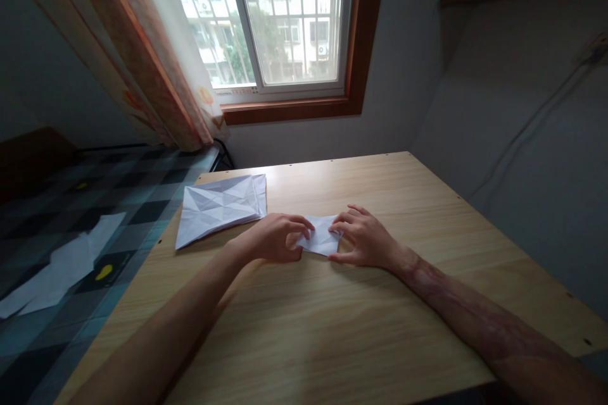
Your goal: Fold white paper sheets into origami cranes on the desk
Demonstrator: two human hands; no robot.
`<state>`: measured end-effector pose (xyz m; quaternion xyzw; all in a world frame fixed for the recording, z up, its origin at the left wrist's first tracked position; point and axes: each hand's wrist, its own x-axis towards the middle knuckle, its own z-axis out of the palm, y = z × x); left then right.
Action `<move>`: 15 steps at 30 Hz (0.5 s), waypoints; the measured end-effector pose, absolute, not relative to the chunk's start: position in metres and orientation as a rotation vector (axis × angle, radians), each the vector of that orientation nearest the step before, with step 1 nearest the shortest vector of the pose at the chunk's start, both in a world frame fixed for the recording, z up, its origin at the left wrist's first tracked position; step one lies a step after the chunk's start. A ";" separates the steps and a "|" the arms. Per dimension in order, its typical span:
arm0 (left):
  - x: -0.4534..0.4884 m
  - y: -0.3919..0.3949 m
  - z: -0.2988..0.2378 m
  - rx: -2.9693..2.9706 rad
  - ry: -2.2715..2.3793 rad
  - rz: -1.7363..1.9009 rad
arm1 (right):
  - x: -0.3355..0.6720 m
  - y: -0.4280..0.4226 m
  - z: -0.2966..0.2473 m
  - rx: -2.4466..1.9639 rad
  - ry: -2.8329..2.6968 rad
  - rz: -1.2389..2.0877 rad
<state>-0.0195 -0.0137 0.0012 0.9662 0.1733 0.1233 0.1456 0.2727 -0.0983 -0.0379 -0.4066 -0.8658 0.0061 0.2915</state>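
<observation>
The left hand and right hand each pinch an end of the small folded paper, which lies on the desk between them. The crease should come out cleaner if the edges are lined up before the fingertips press down. A stack of creased sheets lies just beyond the left hand, out of the way.

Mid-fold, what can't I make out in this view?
All in the head view:
1. Side edges of the paper: covered by the fingers of the left hand and right hand.
2. Whether the left hand pinches or only presses: its own fingers hide it.
3. The paper's creases: too small and dim.
4. Sheet count in the stack: too small.
5. Loose sheets on the checked cover: cut off by the left edge.
</observation>
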 end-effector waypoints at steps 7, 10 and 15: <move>-0.022 -0.013 0.008 2.802 0.625 0.267 | 0.273 -0.098 -0.039 -1.105 -2.307 0.040; -0.023 -0.013 0.010 2.803 0.652 0.242 | 0.274 -0.098 -0.040 -1.101 -2.307 0.046; -0.024 -0.013 0.013 2.797 0.660 0.242 | 0.274 -0.097 -0.041 -1.104 -2.301 0.040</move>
